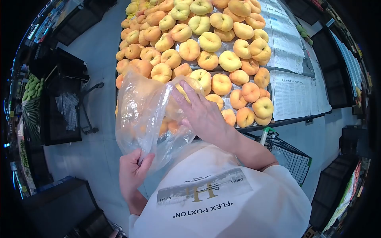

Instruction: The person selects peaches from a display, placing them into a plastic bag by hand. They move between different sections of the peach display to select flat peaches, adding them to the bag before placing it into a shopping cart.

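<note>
A clear plastic bag (137, 113) spreads between my two hands, over the near left corner of a heap of yellow-orange flat peaches (210, 41). Peaches behind the bag show through its film. My left hand (135, 166) pinches the bag's lower edge between thumb and fingers. On the bag's right side, my right hand (204, 113) has its fingers and thumb curled round the film, its fingertips overlapping a peach in this view.
Newspaper sheets (291, 93) cover the right part of the display table. A shopping cart with a green-ended handle (291, 152) stands at the table's near right. A dark cart (67, 95) is across the aisle on the left, near produce shelves (32, 89).
</note>
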A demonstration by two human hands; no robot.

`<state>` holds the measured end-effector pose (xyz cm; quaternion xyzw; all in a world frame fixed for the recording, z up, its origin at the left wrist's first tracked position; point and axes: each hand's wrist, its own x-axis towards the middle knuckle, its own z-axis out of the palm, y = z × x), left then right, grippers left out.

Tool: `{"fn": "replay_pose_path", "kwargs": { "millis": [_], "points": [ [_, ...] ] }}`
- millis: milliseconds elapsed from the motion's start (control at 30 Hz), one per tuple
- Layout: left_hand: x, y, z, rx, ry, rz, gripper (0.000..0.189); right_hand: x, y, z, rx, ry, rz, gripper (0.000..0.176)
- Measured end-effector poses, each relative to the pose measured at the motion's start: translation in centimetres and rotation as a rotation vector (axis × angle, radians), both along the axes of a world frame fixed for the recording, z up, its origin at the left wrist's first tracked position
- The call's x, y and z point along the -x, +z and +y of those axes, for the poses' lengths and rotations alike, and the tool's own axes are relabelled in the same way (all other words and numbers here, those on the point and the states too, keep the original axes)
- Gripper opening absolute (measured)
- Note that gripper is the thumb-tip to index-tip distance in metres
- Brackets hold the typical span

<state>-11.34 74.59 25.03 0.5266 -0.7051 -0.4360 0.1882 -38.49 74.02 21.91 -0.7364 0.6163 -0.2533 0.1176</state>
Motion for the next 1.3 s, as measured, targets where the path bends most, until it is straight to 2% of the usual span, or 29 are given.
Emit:
{"fn": "replay_pose_path", "kwargs": {
  "millis": [33,100,200,233,300,400,500,533,567,633,733,800,867,933,1000,1100,1167,1233,1300],
  "points": [
    [0.1,0.0,0.0,0.016,-0.065,-0.082,0.021,-0.2,-0.1,0.1,0.052,0.024,0.015,0.080],
    [2.1,0.3,-0.5,0.196,-0.092,-0.031,0.020,-1.3,-0.8,0.0,0.159,0.077,0.047,0.088],
    [4.5,-0.2,-2.0,0.381,-0.040,0.009,0.017,-2.7,-2.2,0.0,0.228,0.139,0.177,0.068],
    [4.9,-0.5,-2.3,0.428,-0.010,0.016,0.016,-2.8,-2.8,0.1,0.207,0.164,0.186,0.067],
    [5.3,-0.9,-2.0,0.195,0.050,0.355,0.012,-2.7,-3.6,0.2,0.163,0.207,0.206,0.065],
    [4.7,-1.5,-2.9,-0.052,0.095,0.769,0.024,-1.8,-3.8,0.5,0.001,0.145,0.502,0.068],
    [3.9,-0.5,-4.5,-0.226,0.153,1.042,0.032,0.4,-4.8,0.2,0.062,0.068,0.460,0.100],
    [3.9,-0.1,-4.9,-0.283,0.181,1.116,0.035,1.2,-4.8,0.2,0.034,0.053,0.468,0.091],
    [3.7,-0.3,-5.2,-0.320,0.146,1.105,0.036,1.9,-4.7,0.2,0.006,0.038,0.475,0.082],
    [3.6,-0.7,-5.5,-0.393,0.079,1.082,0.040,2.9,-4.1,-0.2,-0.029,0.005,0.496,0.076],
    [4.9,0.0,-4.5,-0.234,0.100,0.761,0.042,3.3,-3.4,-0.5,-0.003,-0.037,0.532,0.083],
    [5.8,-1.4,-4.4,0.077,0.074,0.546,0.035,3.3,-3.6,-0.6,0.087,-0.052,0.565,0.084],
    [6.2,-1.7,-4.5,0.174,0.101,0.424,0.025,3.0,-3.7,-0.8,0.146,0.022,0.416,0.076],
    [6.6,-1.1,-4.6,0.062,0.177,0.402,0.016,3.3,-3.6,-1.0,0.217,0.103,0.196,0.067],
    [7.1,-1.3,-5.1,0.146,0.208,0.456,0.020,4.8,-3.5,-1.2,0.297,0.187,-0.096,0.060],
    [6.9,-1.8,-5.6,0.148,0.282,0.611,0.020,10.5,-2.8,-2.4,0.437,-0.073,-0.199,0.053],
    [6.8,-1.9,-5.7,0.127,0.328,0.681,0.020,15.9,-3.1,-3.4,0.417,-0.360,-0.049,0.062],
    [6.8,-1.8,-5.7,0.129,0.362,0.696,0.022,21.0,-4.7,-4.6,0.360,-0.579,0.136,0.079],
    [6.6,-2.1,-5.7,0.128,0.360,0.704,0.023,24.1,-5.0,-4.9,0.196,-0.612,0.307,0.090]
  ]
}}
